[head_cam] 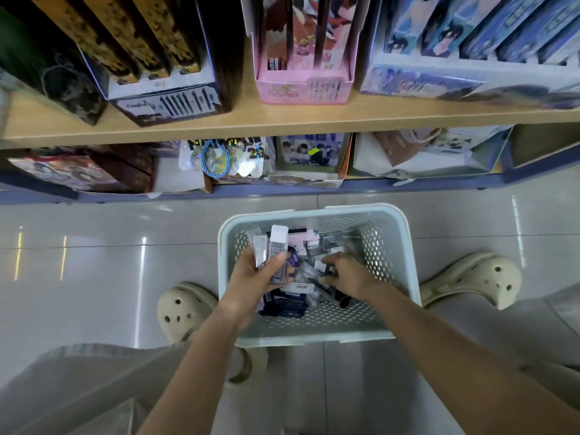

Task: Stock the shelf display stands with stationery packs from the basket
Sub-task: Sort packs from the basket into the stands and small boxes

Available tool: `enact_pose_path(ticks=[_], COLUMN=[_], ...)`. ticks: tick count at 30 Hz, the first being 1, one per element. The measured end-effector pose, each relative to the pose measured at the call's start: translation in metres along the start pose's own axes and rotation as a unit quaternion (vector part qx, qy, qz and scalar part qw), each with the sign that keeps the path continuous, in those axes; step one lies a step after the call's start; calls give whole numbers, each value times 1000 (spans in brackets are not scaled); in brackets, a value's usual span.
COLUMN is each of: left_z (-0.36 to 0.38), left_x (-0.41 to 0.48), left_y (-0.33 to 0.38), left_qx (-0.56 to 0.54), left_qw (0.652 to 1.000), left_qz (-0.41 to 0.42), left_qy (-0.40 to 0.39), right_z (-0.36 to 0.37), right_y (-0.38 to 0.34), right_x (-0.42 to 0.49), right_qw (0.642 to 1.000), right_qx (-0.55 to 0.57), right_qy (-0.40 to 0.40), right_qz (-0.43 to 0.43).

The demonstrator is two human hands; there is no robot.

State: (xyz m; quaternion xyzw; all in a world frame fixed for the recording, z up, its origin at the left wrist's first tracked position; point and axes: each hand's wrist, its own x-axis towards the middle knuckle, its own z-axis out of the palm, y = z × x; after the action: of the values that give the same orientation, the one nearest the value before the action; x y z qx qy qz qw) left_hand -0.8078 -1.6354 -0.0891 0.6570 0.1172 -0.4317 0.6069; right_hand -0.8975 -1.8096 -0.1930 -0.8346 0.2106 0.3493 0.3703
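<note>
Standing upright, gripped in the left hand (251, 277), a few slim packs (277, 246) look light, stiff and slick, best pinched across their long edges. More fill the basket (314, 212) on the floor (94, 271), where the right hand (348, 273) reaches, its grip unclear.

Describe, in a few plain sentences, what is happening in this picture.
A person stands over a pale blue basket on the floor before a shelf. The left hand holds several stationery packs above it; the right hand reaches among the loose packs inside, grip unclear. Display stands sit on the shelf.
</note>
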Motion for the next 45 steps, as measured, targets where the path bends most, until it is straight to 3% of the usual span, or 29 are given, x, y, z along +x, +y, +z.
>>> enact_pose_path(ticks=[10, 14, 27, 33, 38, 45], left_z=[5, 10, 34, 37, 42, 59], left_x=[6, 4, -36, -76, -99, -153], left_y=[-9, -8, 36, 71, 101, 173], left_qx=[19, 17, 47, 72, 64, 51], left_qw=[999, 999, 997, 991, 981, 958], left_qz=[-21, -18, 44, 116, 180, 276], left_qy=[27, 41, 45, 11, -15, -64], right_z=[12, 7, -61, -95, -131, -202], right_y=[-12, -18, -75, -99, -108, -134], right_x=[10, -2, -91, -144, -193, -260], right_qw=[996, 993, 944, 911, 904, 844], right_qx=[-30, 53, 266, 325, 306, 323], right_qy=[76, 98, 157, 213, 237, 329], right_qz=[-47, -31, -115, -138, -182, -274])
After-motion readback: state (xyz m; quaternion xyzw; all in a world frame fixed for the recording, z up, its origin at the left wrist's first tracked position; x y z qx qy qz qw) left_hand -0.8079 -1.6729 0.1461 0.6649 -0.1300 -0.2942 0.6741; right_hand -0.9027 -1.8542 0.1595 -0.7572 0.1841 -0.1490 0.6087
